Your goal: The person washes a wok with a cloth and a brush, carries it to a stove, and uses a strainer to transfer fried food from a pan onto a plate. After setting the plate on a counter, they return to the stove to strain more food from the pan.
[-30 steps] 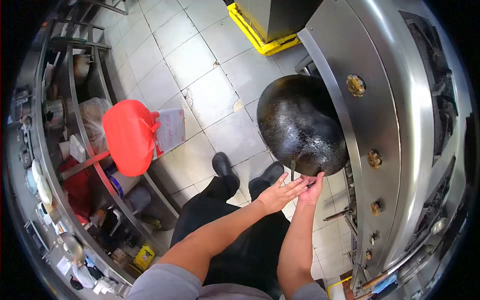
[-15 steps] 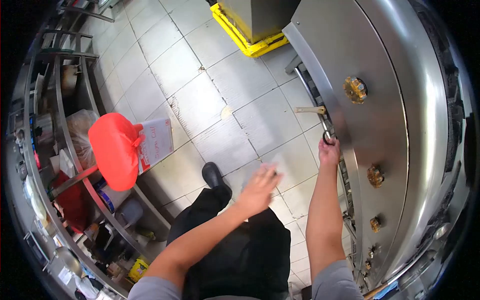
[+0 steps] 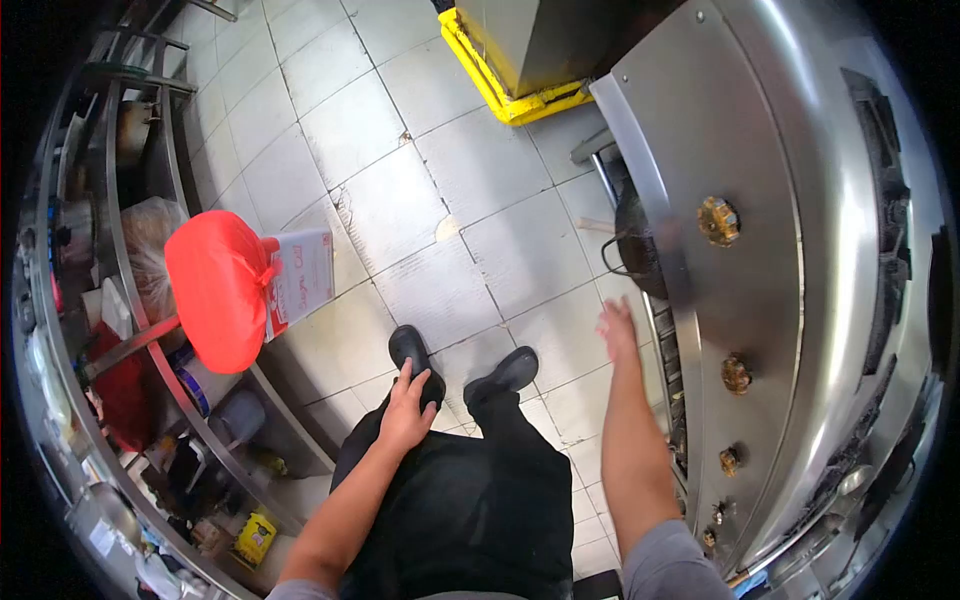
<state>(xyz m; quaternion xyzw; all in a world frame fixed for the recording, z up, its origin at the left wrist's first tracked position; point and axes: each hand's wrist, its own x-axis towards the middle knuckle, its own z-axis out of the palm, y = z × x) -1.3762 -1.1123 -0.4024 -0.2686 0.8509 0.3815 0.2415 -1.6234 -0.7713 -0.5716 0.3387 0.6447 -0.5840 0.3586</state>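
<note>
**A:** Head view, biggest thing first: what fills your right side?

**B:** Your steel stove front [image 3: 760, 150] curves down the whole right edge, with brass knobs [image 3: 718, 220] set along it. Under its lip sits the black wok [image 3: 640, 245], tucked on the lower rack with its loop handle [image 3: 612, 255] facing the floor side.

**A:** And the rest of the floor area?

**B:** You stand on pale floor tiles [image 3: 400, 200]. A yellow base [image 3: 505, 85] lies at the top. Wire shelving [image 3: 120, 300] bends down your left side, and a red bag [image 3: 215, 290] hangs off it, touching a white printed sack [image 3: 300, 280].

**A:** Where is your right hand?

**B:** Your right hand [image 3: 617, 330] is out in front of you, blurred, fingers spread and holding nothing. It is near the wok, just below its handle, but apart from it.

**A:** Your left hand?

**B:** Your left hand [image 3: 408, 405] lies flat on your black trousers [image 3: 470, 510] at the thigh, fingers loosely extended, gripping nothing. It is well apart from the wok.

**A:** Smallest items?

**B:** Your two black shoes [image 3: 505, 372] show just past your left hand, and a small yellow container [image 3: 255, 537] sits low on the shelving.
</note>
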